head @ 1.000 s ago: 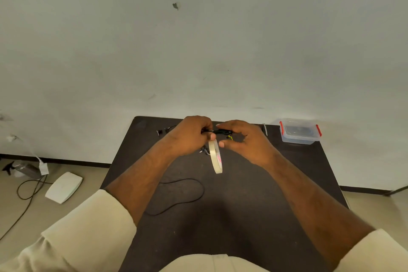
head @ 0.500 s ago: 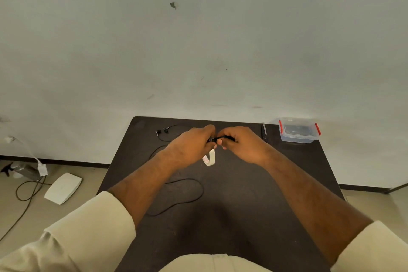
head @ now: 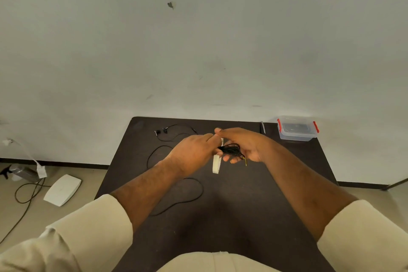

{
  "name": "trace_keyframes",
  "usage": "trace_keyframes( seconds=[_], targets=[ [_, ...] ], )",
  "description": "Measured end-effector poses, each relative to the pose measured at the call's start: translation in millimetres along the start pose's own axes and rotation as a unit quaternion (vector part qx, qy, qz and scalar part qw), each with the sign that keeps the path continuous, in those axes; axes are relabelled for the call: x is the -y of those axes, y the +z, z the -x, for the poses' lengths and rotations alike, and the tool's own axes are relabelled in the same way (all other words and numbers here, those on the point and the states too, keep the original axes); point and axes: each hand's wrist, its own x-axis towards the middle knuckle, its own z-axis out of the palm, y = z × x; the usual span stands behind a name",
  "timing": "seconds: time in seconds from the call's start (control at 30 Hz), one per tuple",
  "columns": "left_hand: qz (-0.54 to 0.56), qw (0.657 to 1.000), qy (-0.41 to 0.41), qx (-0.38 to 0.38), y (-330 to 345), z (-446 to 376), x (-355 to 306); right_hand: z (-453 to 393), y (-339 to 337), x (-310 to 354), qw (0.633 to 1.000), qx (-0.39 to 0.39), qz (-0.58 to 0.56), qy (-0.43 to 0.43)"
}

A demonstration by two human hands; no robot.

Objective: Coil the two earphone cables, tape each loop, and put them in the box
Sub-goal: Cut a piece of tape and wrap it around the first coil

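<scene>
Right hand (head: 247, 147) gripped the coiled cable (head: 230, 150), left hand (head: 194, 153) pinched the tape (head: 216, 163) mid-wrap; tearing it off probably came next.

No legible txt, labels, brands or nos. anywhere.

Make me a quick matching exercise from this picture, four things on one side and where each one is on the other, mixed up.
Things:
1. coiled cable
2. loose earphones
3. tape roll
4. box

Places:
A. far right corner of the table
B. hanging below the hands
C. held in the right hand
D. lying uncoiled on the table's left side

Pairs: 1-C, 2-D, 3-B, 4-A
</scene>
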Motion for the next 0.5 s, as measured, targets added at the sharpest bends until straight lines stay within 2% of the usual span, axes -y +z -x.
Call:
trace_keyframes(
  seconds=[0.07,0.17,0.27,0.37,0.43,0.5],
  targets=[
    [0.008,1.0,-0.003,0.001,1,1,-3,-3,5,4,0.998,0.037,-0.059,-0.008],
    [0.067,0.996,-0.054,0.016,5,5,-3,-8,7,5,0.992,-0.01,-0.119,-0.05],
    [0.2,0.965,-0.157,0.059,11,9,-6,-11,7,6,0.99,-0.076,-0.093,-0.074],
    [0.248,0.942,-0.199,0.11,24,11,-8,-11,5,7,0.987,-0.122,-0.059,-0.088],
    [0.281,0.929,-0.225,0.087,29,13,-6,-9,4,7,0.987,-0.129,-0.032,-0.093],
    [0.34,0.9,-0.267,0.051,34,16,-3,-8,6,6,0.985,-0.138,-0.013,-0.101]
  ],
)
